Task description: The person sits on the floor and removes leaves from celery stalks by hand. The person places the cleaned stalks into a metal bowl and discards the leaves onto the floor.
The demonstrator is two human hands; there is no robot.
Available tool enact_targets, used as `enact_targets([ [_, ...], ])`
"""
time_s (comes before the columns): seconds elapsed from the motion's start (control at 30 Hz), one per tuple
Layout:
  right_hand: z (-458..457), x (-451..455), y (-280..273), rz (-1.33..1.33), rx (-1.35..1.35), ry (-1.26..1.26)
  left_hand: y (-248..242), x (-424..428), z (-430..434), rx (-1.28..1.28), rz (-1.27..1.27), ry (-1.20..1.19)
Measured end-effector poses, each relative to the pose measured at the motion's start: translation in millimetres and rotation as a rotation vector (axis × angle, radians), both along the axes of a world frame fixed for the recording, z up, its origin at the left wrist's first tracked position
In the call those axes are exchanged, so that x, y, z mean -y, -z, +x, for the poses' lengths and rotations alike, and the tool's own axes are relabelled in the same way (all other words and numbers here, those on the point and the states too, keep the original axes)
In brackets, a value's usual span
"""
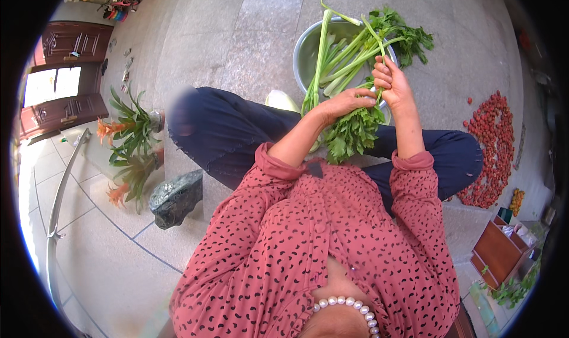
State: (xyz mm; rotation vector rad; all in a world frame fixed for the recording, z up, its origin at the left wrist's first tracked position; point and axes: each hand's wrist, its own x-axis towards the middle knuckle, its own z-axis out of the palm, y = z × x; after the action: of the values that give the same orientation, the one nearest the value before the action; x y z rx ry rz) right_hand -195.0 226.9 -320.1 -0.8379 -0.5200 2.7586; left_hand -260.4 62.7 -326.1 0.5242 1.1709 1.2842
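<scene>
Celery stalks (344, 66) lie across a round metal basin (300, 55), their leafy tops (406, 38) over its far right rim. Near the basin's right rim, my right hand (392, 81) is closed around a thin celery stalk (374, 33). My left hand (349, 103) is beside and just below it, fingers round the lower part of that stalk, by a bunch of celery leaves (351, 135) above my lap. A thick pale stalk (321, 49) leans over the basin's left side. Part of a second pale vessel or rim beneath my hands is mostly hidden.
A pale, rounded vegetable (281, 100) rests by my left knee. Many small red fruits (486, 155) are spread on the floor at right. Potted plants (133, 131) and a dark polished stone (175, 200) stand at left. A brown wooden box (498, 249) is at lower right.
</scene>
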Motion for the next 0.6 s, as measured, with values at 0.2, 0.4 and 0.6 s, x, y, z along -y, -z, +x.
enact_targets([
  [0.2, 0.4, 12.4, 2.6, 0.156, -0.008, 0.049, 9.4, -2.4, -1.3, 0.103, -0.021, -0.093],
  [0.4, -1.5, 40.9, 12.3, 0.441, 0.057, -0.097, 17.1, -1.1, 0.6, -0.388, -0.099, -0.176],
  [0.6, 8.5, 34.9, 16.4, 0.566, 0.192, -0.45, 31.0, 5.8, 2.3, -1.278, -0.263, 0.16],
])
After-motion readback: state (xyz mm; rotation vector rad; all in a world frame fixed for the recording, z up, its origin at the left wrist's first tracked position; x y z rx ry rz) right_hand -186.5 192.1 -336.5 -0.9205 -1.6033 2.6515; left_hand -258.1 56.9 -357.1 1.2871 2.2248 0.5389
